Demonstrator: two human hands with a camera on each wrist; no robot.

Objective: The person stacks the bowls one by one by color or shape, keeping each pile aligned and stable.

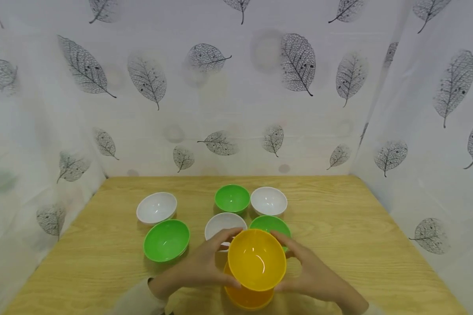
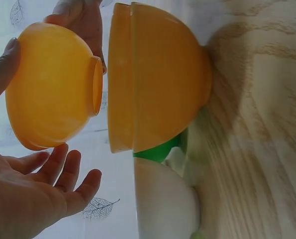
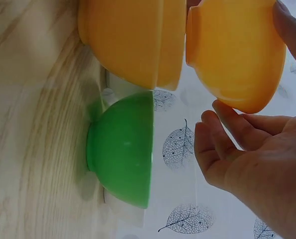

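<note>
An orange-yellow bowl (image 1: 256, 260) is held up between both hands, its inside facing the head camera. My left hand (image 1: 205, 264) grips its left side, thumb near the front rim and fingertips at the far side. On the opposite side my right hand (image 1: 315, 273) grips the same bowl in the same way. Directly below stand nested orange bowls (image 1: 249, 301) on the table. In the left wrist view, two rims show on that orange stack (image 2: 162, 79), and a narrow gap parts it from the held bowl's foot (image 2: 96, 85).
Beyond the hands stand a white bowl (image 1: 222, 222) and a green bowl (image 1: 269, 222), with another green bowl (image 1: 231, 199) and white bowl (image 1: 269, 201) behind. To the left are a white bowl (image 1: 157, 208) and a green bowl (image 1: 167, 240). Leaf-print curtains (image 1: 236, 105) enclose the wooden table (image 1: 339, 227).
</note>
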